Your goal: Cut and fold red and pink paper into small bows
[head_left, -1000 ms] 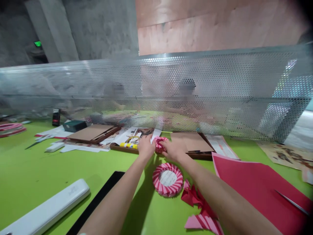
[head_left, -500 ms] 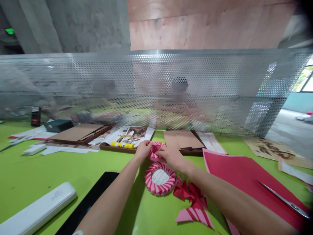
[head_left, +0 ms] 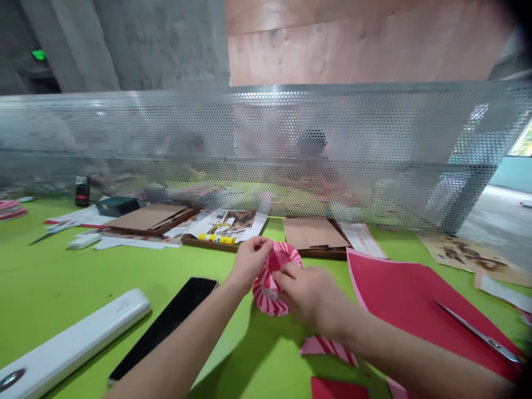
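Pinched at its upper left rim by my left hand (head_left: pixel 250 261) is a pink-and-red pleated paper ring (head_left: pixel 293 252). Opposite, my right hand (head_left: pixel 311 291) has its fingers curled at the ring's inside, on its lower right side. Just below and overlapping in view is a second pleated paper ring (head_left: pixel 270 305) with a pale centre; whether the two rings touch, I cannot tell. Under my right forearm lies a striped pink paper strip (head_left: pixel 328 349). A piece of red paper (head_left: pixel 338 388) shows at the bottom edge.
To the right, scissors (head_left: pixel 477 327) rest on large red sheets (head_left: pixel 399 293). A black phone (head_left: pixel 166 321) and a long white case (head_left: pixel 78 343) lie left. Behind are a yellow glue stick (head_left: pixel 216 239), wooden trays with brown board (head_left: pixel 313 235), and a perforated metal screen (head_left: pixel 266 144) with people beyond.
Both hands have brought the held ring nearer, so it overlaps the second ring in view. My right hand now covers the crumpled red scraps' place. The whole view has shifted slightly.
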Demonstrator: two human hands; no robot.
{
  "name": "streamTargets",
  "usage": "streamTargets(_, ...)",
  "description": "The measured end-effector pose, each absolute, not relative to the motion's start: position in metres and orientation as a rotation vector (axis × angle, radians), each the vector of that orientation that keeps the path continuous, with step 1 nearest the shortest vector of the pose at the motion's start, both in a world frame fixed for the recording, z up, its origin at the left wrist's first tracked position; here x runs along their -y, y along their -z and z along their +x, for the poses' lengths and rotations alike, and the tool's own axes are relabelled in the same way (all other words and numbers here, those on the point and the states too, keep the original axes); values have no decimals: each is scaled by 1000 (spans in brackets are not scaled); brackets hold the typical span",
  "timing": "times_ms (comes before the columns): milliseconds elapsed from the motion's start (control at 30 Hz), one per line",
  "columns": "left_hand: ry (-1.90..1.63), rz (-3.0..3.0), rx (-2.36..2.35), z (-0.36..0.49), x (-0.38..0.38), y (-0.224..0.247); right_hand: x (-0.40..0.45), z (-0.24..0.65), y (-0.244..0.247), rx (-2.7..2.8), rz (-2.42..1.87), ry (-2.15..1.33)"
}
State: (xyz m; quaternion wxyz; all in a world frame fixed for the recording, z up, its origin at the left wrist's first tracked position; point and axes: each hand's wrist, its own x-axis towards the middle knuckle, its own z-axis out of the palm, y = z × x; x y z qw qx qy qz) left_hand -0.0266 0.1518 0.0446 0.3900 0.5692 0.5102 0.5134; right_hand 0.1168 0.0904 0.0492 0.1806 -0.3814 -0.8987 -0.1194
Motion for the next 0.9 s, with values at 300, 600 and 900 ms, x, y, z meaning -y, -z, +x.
streamTargets(300, -1104, 1231, -1263, -41, -25, -34, 8, 100, -10, 2494, -802, 635)
streamTargets(600, -1111, 1223, -1197, -42, -19, -15, -6, 124, -43, 2331, -1070, -297)
streamTargets(900, -1111, 1265, -1216, -43, -20, -12, -27, 112, -25, 2271, -1180, -430)
